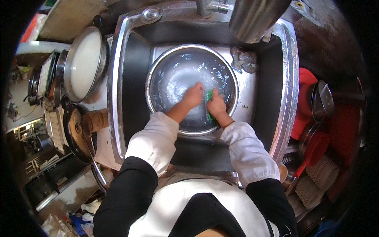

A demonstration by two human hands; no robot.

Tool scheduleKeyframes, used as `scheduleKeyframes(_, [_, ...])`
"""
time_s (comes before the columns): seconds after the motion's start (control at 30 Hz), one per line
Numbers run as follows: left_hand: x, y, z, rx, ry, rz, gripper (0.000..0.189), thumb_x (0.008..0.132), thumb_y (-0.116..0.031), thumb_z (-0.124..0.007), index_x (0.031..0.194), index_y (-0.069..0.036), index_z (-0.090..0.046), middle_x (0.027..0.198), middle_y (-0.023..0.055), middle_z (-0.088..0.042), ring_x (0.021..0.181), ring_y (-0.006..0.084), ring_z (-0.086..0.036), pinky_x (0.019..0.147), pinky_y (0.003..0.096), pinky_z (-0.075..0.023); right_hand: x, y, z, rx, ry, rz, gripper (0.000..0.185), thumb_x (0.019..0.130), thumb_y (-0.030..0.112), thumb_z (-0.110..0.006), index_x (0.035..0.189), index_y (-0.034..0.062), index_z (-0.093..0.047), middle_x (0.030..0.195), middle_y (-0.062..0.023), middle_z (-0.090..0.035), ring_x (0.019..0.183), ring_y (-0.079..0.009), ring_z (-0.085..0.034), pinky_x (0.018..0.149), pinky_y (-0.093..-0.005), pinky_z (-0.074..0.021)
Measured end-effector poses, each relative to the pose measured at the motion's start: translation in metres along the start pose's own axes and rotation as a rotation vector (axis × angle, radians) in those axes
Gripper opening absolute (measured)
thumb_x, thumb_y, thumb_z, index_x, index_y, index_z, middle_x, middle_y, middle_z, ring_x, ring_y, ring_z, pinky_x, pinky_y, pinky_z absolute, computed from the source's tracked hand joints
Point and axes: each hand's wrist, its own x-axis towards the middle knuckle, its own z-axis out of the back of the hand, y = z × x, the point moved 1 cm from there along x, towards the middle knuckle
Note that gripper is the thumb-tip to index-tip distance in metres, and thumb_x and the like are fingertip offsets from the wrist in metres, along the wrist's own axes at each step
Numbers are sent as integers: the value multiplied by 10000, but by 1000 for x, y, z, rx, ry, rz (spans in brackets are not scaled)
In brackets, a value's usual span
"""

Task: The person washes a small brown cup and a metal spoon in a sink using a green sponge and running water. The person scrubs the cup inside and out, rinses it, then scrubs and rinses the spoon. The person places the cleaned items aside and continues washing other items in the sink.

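Observation:
A large round steel basin [149, 102] stands in the sink, with glints and what looks like suds inside it. Over its lower right half, my right hand [217, 105] grips a green scouring pad [210, 95]. Just left of it, my left hand [193, 95] is curled with its fingers bent. A blurred greyish strip shows between the two hands, and I cannot tell what it is or whether the left hand holds it. White sleeve covers reach up both forearms.
The steel sink [189, 152] surrounds the basin. A grey crumpled cloth or scrubber [244, 60] lies in its upper right corner, under a steel cylinder [257, 19]. Pans [84, 63] and a lidded wok [74, 130] stand left. Stacked plates [311, 189] and red plasticware [306, 80] sit right.

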Motion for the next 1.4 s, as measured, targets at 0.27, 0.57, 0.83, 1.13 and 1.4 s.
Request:
scheduleKeyframes(0.27, [-49, -20, 54, -977, 281, 176, 293, 901, -330, -447, 1076, -106, -518, 733, 19, -575, 527, 85, -514, 426, 197, -402, -25, 11, 6, 709, -69, 457, 324, 822, 143, -545, 1116, 14, -500, 857, -110, -572, 706, -224, -567, 680, -323, -467])
scheduleKeyframes(0.57, [-107, -51, 56, -1056, 33, -60, 315, 925, -229, -379, 1221, -131, -421, 720, 35, -573, 452, 59, -463, 386, 184, -375, -85, 44, 48, 1096, 406, 167, 59, 809, 71, -575, 865, 66, -558, 753, 1, -560, 641, -91, -516, 594, -216, -416])
scheduleKeyframes(0.83, [-150, -27, 46, -1264, -244, 89, 371, 886, -358, -458, 1083, -45, -489, 858, 49, -559, 718, 110, -549, 590, 228, -447, -126, 54, 31, 846, 368, 348, 37, 794, 29, -591, 812, 42, -561, 715, -6, -582, 594, -69, -516, 510, -195, -408])
scheduleKeyframes(1.13, [-193, -31, 40, -823, -286, 39, 443, 891, -325, -471, 1220, -36, -406, 1007, 136, -598, 919, 175, -577, 794, 288, -450, -169, 56, -2, 675, 126, 561, 165, 703, -47, -595, 848, 23, -559, 752, -4, -561, 666, -73, -515, 590, -218, -432])
scheduleKeyframes(1.4, [-240, -57, 100, -306, -366, -73, 571, 843, -360, -489, 1204, 68, -380, 1162, 293, -452, 1106, 388, -437, 944, 424, -343, -208, 79, 17, 853, 293, 520, 79, 770, 24, -578, 845, 44, -563, 761, 8, -567, 644, -68, -507, 573, -204, -408])
